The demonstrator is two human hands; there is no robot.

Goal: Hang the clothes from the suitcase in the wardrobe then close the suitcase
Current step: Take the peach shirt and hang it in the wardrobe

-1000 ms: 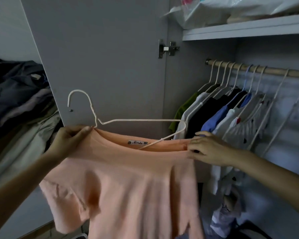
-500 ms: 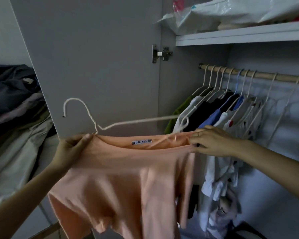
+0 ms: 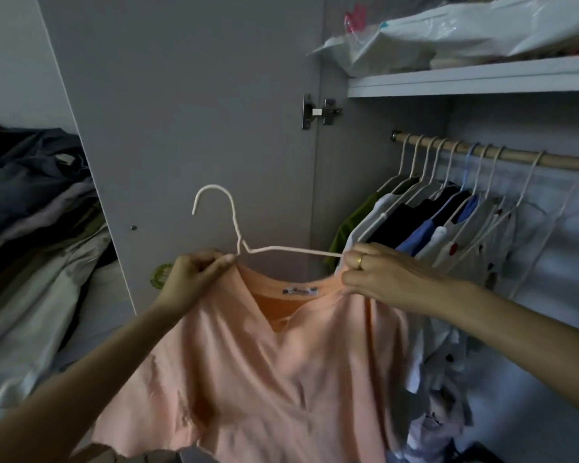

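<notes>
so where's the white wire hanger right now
The white wire hanger is centre frame before the grey wardrobe door, held between left hand and right hand atop the peach shirt.

Both forearms bare, no sleeves visible. Right hand (image 3: 385, 279): one gold ring (image 3: 359, 261) on a finger.

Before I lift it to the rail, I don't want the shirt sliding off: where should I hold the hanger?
Grip the white hanger at its twisted neck, coming from above: the hook stands upright and free there, while both arms run into the peach shirt.
</notes>
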